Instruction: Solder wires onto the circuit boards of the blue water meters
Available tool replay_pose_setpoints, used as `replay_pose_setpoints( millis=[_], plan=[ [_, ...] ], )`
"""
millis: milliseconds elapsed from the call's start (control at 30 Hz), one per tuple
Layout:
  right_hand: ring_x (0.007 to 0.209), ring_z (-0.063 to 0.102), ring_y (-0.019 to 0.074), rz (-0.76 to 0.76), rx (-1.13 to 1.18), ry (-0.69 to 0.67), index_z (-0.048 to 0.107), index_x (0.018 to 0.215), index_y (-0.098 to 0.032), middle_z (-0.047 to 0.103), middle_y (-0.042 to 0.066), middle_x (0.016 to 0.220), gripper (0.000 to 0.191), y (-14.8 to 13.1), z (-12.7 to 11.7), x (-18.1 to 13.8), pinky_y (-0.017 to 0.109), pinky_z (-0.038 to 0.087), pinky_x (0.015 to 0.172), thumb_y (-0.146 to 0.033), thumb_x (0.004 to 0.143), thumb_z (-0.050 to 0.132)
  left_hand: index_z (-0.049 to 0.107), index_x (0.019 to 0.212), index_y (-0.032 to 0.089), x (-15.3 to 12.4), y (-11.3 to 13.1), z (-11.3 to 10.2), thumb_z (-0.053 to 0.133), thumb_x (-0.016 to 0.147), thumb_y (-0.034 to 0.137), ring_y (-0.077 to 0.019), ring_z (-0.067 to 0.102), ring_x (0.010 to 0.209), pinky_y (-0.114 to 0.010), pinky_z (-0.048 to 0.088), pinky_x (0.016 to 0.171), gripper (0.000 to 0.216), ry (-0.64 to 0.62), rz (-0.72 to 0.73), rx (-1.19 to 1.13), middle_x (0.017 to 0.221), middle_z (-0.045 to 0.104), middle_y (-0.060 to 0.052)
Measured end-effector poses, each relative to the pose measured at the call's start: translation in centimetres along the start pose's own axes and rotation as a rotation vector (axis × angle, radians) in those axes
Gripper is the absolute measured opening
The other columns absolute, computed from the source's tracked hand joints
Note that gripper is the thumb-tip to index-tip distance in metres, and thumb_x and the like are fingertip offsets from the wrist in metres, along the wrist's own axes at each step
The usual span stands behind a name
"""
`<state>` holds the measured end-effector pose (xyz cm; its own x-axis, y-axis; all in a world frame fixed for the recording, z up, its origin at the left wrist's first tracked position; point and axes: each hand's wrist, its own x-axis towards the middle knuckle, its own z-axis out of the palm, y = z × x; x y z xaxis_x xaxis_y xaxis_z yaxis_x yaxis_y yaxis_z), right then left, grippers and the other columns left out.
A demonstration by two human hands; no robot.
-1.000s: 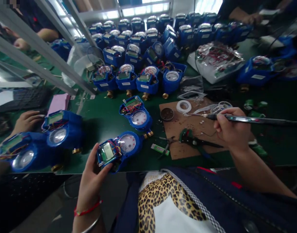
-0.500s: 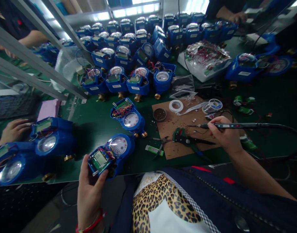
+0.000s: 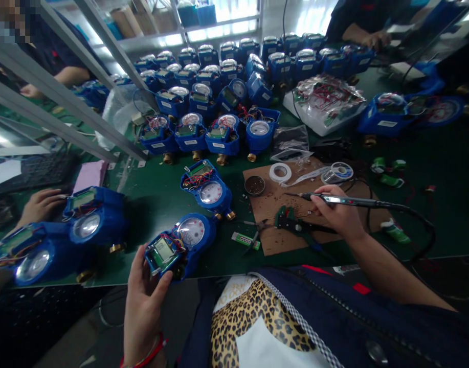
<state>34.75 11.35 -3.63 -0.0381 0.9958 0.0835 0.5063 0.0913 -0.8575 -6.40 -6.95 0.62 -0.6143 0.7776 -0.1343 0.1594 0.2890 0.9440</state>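
My left hand (image 3: 146, 296) grips the near end of a blue water meter (image 3: 199, 237), thumb and fingers on either side of its circuit board with a small lit display (image 3: 164, 251). Coloured wires run between the board and the round dial. In my right hand (image 3: 337, 212) is a soldering iron (image 3: 351, 200), held like a pen, its tip pointing left over a brown cardboard sheet (image 3: 270, 245). The tip is close to a small round tin (image 3: 254, 185) of brownish stuff. A second open meter (image 3: 209, 189) lies just beyond the held one.
Green-handled wire strippers (image 3: 290, 220), pliers (image 3: 260, 227), a white tape roll (image 3: 280, 173) and a solder spool (image 3: 340, 172) lie around the cardboard. Rows of blue meters (image 3: 188, 133) stand behind. At left, a co-worker's hand (image 3: 42, 204) is beside other meters. Green batteries (image 3: 391, 179) lie right.
The soldering iron has moved left, its tip now nearer the tin. My left hand keeps its grip on the meter. The whole view has shifted slightly.
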Motion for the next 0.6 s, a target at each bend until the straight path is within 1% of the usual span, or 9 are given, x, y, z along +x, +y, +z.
replay_pose_setpoints(
  millis=[167,267,400,500,600],
  plan=[
    [0.057,0.064,0.0192,0.026,-0.017,0.01,0.054,0.1,-0.026,0.065,0.001,0.073,0.026,0.1,0.3,0.0,0.034,0.055,0.055,-0.045,0.085,0.062,0.04,0.143,0.033,-0.4,-0.5,-0.5,0.075,0.075,0.035,-0.0341,0.042,0.136,-0.053,0.03,0.115,0.076,0.012,-0.014,-0.037,0.147,0.045,-0.007],
    [0.056,0.064,0.0194,0.031,-0.022,-0.004,0.054,0.1,-0.026,0.065,0.001,0.072,0.026,0.3,0.5,0.0,0.035,0.055,0.055,-0.046,0.085,0.062,0.041,0.142,0.032,-0.5,-0.5,-0.6,0.075,0.076,0.034,-0.0334,0.039,0.138,-0.053,0.028,0.116,0.074,0.02,0.012,-0.059,0.149,0.043,-0.008],
    [0.056,0.064,0.0195,0.004,-0.063,-0.019,0.054,0.1,-0.026,0.064,0.0,0.07,0.027,0.6,0.7,0.0,0.036,0.055,0.057,-0.048,0.085,0.06,0.047,0.138,0.029,-0.5,0.1,-0.4,0.074,0.077,0.031,-0.0311,0.032,0.142,-0.052,0.024,0.118,0.067,0.065,0.063,-0.093,0.15,0.041,-0.007],
    [0.057,0.064,0.0189,-0.002,-0.111,-0.003,0.054,0.099,-0.026,0.064,0.0,0.071,0.026,0.6,0.8,0.1,0.036,0.055,0.059,-0.048,0.085,0.06,0.05,0.135,0.027,-0.4,0.5,-0.3,0.074,0.077,0.029,-0.0303,0.032,0.142,-0.053,0.023,0.119,0.063,0.085,0.104,-0.107,0.149,0.042,-0.008],
    [0.054,0.063,0.0178,0.022,-0.112,0.0,0.054,0.097,-0.025,0.065,0.0,0.069,0.026,0.1,0.7,0.1,0.034,0.055,0.057,-0.047,0.085,0.061,0.053,0.132,0.026,-0.2,0.6,-0.4,0.075,0.076,0.028,-0.0304,0.033,0.142,-0.052,0.025,0.119,0.061,0.08,0.155,-0.111,0.147,0.044,-0.008]
  ],
)
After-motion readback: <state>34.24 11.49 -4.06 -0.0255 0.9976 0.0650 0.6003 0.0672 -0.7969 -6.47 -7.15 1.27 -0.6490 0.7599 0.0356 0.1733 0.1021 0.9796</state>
